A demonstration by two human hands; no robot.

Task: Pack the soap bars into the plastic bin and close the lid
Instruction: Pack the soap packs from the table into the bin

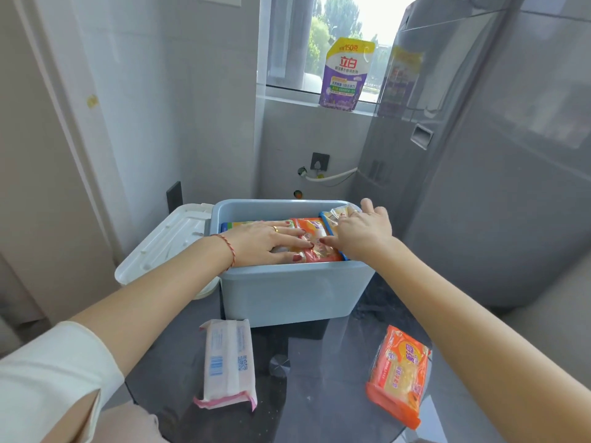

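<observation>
top middle of the frame there's a purple and yellow plastic detergent refill pouch standing upright on the grey windowsill, trees blurry outside the window. whole right side is a big glossy grey appliance. white hose runs along the wall at centre. dark glass tabletop fills the bottom middle, black wall plate at centre left.

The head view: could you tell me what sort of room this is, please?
Probably a home laundry or utility corner: a tall grey washing machine, a laundry detergent pouch on the window sill, and a water hose at the tiled wall.
</observation>
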